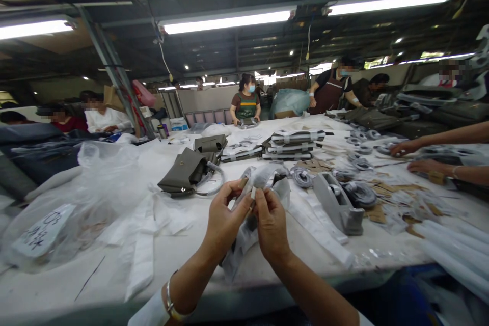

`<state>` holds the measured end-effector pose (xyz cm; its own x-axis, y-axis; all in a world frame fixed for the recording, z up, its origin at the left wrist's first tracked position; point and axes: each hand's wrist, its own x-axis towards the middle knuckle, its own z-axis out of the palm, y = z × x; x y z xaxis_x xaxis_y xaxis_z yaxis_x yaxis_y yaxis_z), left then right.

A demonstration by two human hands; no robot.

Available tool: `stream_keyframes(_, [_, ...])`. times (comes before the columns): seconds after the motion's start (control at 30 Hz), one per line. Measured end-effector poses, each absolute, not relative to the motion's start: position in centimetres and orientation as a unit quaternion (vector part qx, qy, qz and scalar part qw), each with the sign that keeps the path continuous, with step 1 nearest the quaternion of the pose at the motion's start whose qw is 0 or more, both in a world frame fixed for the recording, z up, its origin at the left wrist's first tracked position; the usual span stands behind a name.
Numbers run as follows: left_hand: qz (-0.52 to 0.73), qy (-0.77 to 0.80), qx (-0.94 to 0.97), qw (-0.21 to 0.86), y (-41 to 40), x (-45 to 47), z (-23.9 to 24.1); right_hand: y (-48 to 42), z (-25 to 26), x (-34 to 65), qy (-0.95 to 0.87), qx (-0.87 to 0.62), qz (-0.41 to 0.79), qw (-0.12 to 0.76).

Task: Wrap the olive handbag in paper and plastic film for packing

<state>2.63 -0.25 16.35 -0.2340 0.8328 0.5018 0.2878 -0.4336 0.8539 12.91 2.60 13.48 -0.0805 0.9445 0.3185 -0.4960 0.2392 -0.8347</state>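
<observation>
My left hand (pixel 223 216) and my right hand (pixel 272 224) meet above the near edge of the white table (pixel 179 249). Both pinch a clear plastic wrapped piece (pixel 263 178) that hangs down between them to the table. My left wrist wears a metal bracelet. A grey handbag (pixel 187 172) lies just beyond my left hand. A grey tape dispenser (pixel 336 204) stands to the right of my right hand.
A large clear plastic bag (pixel 64 209) with a handwritten label sits at left. Stacks of wrapped grey pieces (pixel 294 143) lie mid-table. Rolls of strap (pixel 359 193) and paper scraps lie at right. A co-worker's hands (pixel 416 158) reach in from the right. Other people work at the far end.
</observation>
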Motion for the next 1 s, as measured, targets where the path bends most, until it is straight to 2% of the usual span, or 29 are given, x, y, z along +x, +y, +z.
stream_keyframes(0.4, [0.589, 0.511, 0.618, 0.100, -1.6, 2.8, 17.4, 2.5, 13.8, 13.3, -0.495, -0.268, 0.546, 0.620])
stream_keyframes(0.7, [0.627, 0.503, 0.589, 0.083, -1.9, 2.9, 17.9, 2.3, 14.4, 13.1, -0.477, -0.256, 0.568, 0.620])
stream_keyframes(1.0, [0.526, 0.410, 0.716, -0.207, -1.5, 1.4, 16.9, 2.4, 14.4, 13.5, -0.467, -0.239, 0.595, 0.609])
